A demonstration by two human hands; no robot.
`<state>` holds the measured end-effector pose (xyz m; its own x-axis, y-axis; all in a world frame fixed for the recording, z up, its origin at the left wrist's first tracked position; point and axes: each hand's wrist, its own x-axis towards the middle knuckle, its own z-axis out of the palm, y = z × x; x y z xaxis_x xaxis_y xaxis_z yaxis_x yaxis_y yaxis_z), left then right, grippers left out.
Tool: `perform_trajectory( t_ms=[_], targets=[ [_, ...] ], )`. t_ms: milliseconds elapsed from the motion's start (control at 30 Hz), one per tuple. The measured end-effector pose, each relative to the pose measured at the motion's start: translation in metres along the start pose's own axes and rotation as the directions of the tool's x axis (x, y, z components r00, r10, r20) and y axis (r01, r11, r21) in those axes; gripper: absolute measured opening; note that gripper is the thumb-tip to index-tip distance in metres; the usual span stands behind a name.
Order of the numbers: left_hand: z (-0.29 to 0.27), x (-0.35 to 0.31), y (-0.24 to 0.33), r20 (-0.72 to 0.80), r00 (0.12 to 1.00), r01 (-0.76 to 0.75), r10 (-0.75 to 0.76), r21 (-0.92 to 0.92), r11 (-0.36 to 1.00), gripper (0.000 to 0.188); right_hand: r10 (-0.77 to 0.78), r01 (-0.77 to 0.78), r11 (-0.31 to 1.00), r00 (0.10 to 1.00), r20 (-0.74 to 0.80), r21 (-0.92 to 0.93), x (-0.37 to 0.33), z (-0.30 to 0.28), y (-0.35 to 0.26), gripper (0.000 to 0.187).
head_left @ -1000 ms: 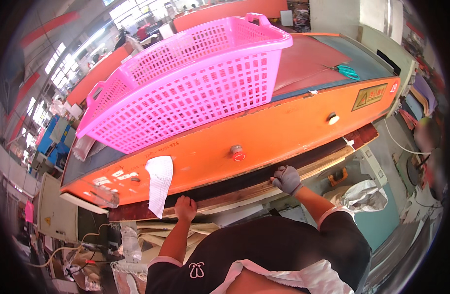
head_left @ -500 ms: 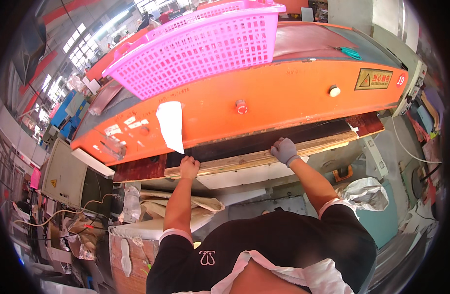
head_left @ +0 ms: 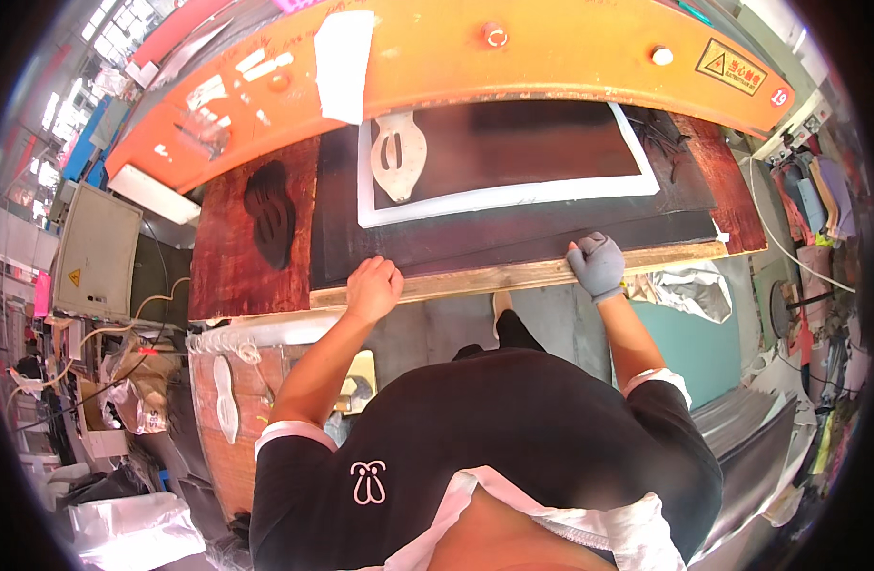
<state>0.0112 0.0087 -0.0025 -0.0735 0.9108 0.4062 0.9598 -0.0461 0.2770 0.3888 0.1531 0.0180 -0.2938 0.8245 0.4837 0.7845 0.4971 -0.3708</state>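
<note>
My left hand (head_left: 374, 288), bare, is closed over the front edge of a wide board (head_left: 494, 278) with a black top and wooden rim. In a grey glove, my right hand (head_left: 599, 265) has its fingers curled on the same edge, farther right. On the black top lies a white sheet (head_left: 475, 198) framing a dark rectangular area. A pale sole-shaped piece (head_left: 400, 171) with slots rests on its left part. Black strips (head_left: 663, 141) lie to its right. Left of the board, a black sole-shaped piece (head_left: 268, 214) lies on a red-brown surface (head_left: 223, 257).
An orange machine beam (head_left: 570, 67) arches over the board's far side, with a red button (head_left: 495, 36), a white button (head_left: 662, 56) and a hanging white paper (head_left: 343, 67). A metal cabinet (head_left: 99, 252) stands left. Another pale sole shape (head_left: 225, 400) lies on a wooden box below.
The board has come out from under the orange beam toward me, with both hands on its edge, uncovering the sheet and sole shapes. The view has tilted down; the pink basket is nearly out of sight.
</note>
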Motion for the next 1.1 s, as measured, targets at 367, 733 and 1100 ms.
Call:
perform_trajectory(
  t_ms=[367, 733, 1100],
  targets=[
    [-0.002, -0.040, 0.109, 0.178, 0.984, 0.031, -0.008, -0.122, 0.992, 0.011, 0.006, -0.151, 0.945, 0.895, 0.447, 0.289, 0.131, 0.051, -0.114, 0.083],
    [0.029, -0.009, 0.046, -0.081, 0.963, 0.227, -0.257, -0.274, 0.935, 0.056, 0.354, -0.189, 0.935, 0.567, 0.744, -0.300, 0.097, 0.070, -0.236, 0.095],
    [0.030, -0.007, 0.053, 0.090, 0.946, 0.320, -0.310, -0.129, 0.939, 0.057, 0.308, -0.367, 0.926, 0.615, 0.726, -0.082, 0.110, 0.064, -0.225, 0.087]
  ],
)
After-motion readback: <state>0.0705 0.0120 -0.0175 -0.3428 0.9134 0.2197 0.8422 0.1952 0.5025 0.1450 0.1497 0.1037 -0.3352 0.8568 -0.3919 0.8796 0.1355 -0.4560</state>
